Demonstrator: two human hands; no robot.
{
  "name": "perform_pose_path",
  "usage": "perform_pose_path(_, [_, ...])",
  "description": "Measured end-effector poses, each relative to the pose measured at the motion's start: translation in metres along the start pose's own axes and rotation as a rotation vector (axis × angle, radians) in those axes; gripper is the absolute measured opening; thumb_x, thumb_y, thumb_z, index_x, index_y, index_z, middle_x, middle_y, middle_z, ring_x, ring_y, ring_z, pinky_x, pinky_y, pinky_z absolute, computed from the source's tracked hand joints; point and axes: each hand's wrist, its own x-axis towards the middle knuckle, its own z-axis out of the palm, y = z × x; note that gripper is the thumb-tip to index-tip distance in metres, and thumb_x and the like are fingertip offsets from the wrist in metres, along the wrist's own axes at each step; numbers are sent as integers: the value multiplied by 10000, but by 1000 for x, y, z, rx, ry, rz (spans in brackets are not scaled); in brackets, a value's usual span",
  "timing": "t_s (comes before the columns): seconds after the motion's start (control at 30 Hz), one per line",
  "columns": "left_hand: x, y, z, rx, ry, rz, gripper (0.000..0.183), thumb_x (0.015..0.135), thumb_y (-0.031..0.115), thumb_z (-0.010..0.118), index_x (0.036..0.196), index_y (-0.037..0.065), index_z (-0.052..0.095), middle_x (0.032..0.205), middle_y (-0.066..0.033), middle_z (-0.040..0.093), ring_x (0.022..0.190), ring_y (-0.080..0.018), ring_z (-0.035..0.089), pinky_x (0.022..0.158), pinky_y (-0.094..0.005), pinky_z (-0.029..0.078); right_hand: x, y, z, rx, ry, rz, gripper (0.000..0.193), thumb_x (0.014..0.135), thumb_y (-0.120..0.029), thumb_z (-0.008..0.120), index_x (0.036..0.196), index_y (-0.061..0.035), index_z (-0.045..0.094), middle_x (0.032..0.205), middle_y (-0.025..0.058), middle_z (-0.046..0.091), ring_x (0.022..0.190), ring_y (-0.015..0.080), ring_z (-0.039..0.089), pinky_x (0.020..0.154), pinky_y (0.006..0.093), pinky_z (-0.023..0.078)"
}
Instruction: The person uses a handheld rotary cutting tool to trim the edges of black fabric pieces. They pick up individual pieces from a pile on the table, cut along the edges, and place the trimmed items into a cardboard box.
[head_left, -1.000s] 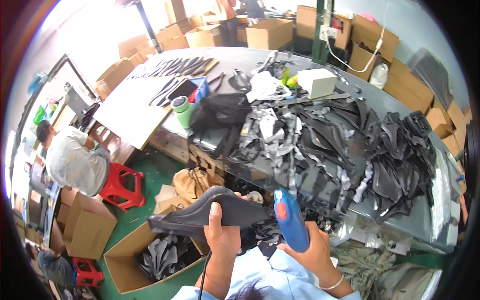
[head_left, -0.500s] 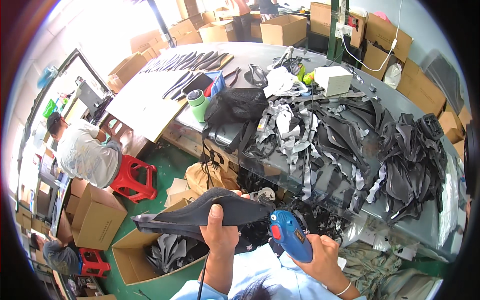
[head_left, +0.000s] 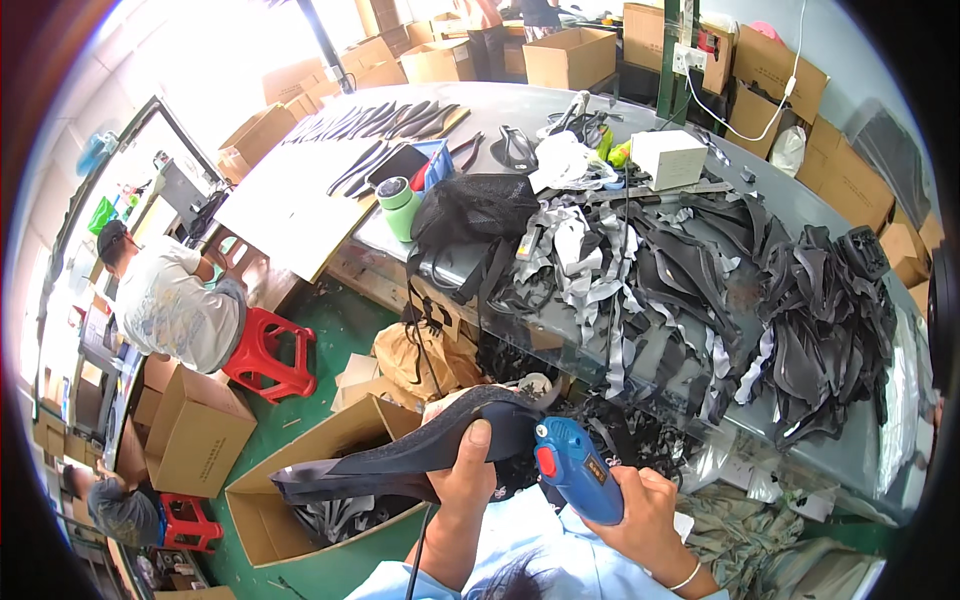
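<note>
My left hand (head_left: 466, 468) grips a long, curved black padded piece (head_left: 420, 445) with the thumb on its near face and the fingers hidden behind it. Tilted, the piece rises toward the right, its left tip over an open carton (head_left: 330, 552). In my right hand (head_left: 645, 510) is a blue handheld power tool (head_left: 580, 475) with a red button. Its head points up and left, close beside the right end of the piece; whether they touch I cannot tell. Black and grey pieces (head_left: 345, 515) lie inside the carton.
A grey table (head_left: 480, 100) carries black piles (head_left: 820, 330), pale scrap strips (head_left: 580, 280), a green bottle (head_left: 399, 208), a black mesh bag (head_left: 470, 215) and a white box (head_left: 668, 160). On the left, a person (head_left: 180, 305) sits on a red stool (head_left: 270, 355). Scraps lie beneath the table.
The padded piece has shifted slightly right and turned, its upper edge facing me more. My left hand moved right with it. My right hand and the power tool have hardly moved.
</note>
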Motion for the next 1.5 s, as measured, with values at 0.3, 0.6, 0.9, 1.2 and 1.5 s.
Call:
perform_pose_path(0.3, [-5,-2,2,-15,-26,-65,319,824,102,580,1092,-52,502,982,-202,601,904,-294,622,855,-412,498,2,-4,2,77,10,-7,379,631,-179,790,887,-47,543,588,50,598,477,214,592,545,305,461])
perform_pose_path(0.6, [5,19,-11,111,-185,-274,228,823,14,598,1042,-43,570,995,-103,604,880,-151,576,794,-281,458,2,-3,-3,-18,-16,-36,402,614,-181,795,893,-35,544,594,58,598,493,222,590,560,309,449])
perform_pose_path(0.9, [27,37,-18,494,-452,-352,227,793,18,625,1014,-27,610,858,-59,621,784,-106,560,700,-241,430,0,1,-2,-103,-9,-97,383,613,-175,784,876,-18,554,583,61,582,490,228,574,556,315,435])
perform_pose_path(1.2, [27,15,-24,728,-682,-84,302,698,-6,618,1000,6,616,910,-122,637,818,-287,615,741,-333,463,-1,-2,2,119,-88,-51,376,618,-180,785,868,-23,553,597,73,600,504,237,603,533,321,470])
perform_pose_path(1.5, [7,-18,-28,762,-616,27,313,750,12,690,1051,-23,613,1011,-110,641,931,-199,616,819,-311,482,4,-12,3,273,-124,2,496,609,-279,848,882,-1,540,647,88,596,520,204,611,507,285,491])
